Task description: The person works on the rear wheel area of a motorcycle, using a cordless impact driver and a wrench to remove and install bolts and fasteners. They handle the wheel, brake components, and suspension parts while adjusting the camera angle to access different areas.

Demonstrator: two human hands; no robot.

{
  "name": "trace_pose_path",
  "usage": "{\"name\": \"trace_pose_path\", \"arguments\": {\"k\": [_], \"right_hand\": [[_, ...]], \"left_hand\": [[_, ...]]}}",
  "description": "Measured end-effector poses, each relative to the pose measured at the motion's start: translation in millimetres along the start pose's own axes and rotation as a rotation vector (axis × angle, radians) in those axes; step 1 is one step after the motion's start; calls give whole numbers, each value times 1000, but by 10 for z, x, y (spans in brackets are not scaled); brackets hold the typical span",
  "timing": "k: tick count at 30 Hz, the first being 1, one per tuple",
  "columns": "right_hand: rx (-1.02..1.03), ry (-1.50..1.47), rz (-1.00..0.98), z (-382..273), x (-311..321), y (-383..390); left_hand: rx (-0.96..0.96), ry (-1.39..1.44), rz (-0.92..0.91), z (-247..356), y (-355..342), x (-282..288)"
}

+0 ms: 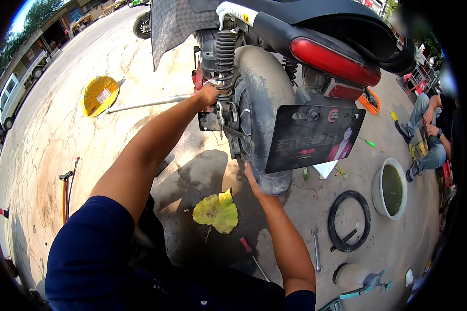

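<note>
An electric scooter stands in front of me, its dusty rear wheel [264,78] facing me. My left hand [209,94] is closed by the lower end of the black coil-spring shock absorber [225,57]; what its fingers grip is hidden. A long grey metal bar [150,102] runs leftward from near that hand; whether they touch is unclear. Low down, my right hand [252,181] reaches under the left side of the tyre, its fingers mostly hidden. A black plate [296,140] with a printed picture hangs behind the wheel, below the red tail light [334,59].
Around me lie a yellow leaf [216,211], a red-handled screwdriver [246,245], a wrench [316,249] and a black ring-shaped tube [333,210]. A tub of dark water [390,189] stands right, near a seated person [433,135]. A yellow round object [99,96] lies left.
</note>
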State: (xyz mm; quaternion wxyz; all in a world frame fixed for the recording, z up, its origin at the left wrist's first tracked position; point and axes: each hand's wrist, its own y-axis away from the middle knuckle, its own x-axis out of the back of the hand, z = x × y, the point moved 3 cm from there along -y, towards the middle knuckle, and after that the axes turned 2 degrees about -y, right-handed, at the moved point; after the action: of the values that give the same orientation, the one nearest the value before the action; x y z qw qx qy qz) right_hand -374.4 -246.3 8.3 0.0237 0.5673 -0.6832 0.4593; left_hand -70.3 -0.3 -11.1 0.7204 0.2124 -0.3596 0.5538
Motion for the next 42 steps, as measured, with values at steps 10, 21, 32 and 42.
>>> {"name": "trace_pose_path", "arguments": {"k": [10,21,32,42], "right_hand": [[-423,-507,130,412,139,159],[-313,-383,297,191,43,63],[-235,-489,360,176,-28,-17],[-138,-570,401,222,-102,-39]], "left_hand": [[-198,-145,24,890,-147,-277],[-332,-465,118,1901,629,24],[-360,-538,116,2009,877,152],[-377,-558,141,2108,930,145]]}}
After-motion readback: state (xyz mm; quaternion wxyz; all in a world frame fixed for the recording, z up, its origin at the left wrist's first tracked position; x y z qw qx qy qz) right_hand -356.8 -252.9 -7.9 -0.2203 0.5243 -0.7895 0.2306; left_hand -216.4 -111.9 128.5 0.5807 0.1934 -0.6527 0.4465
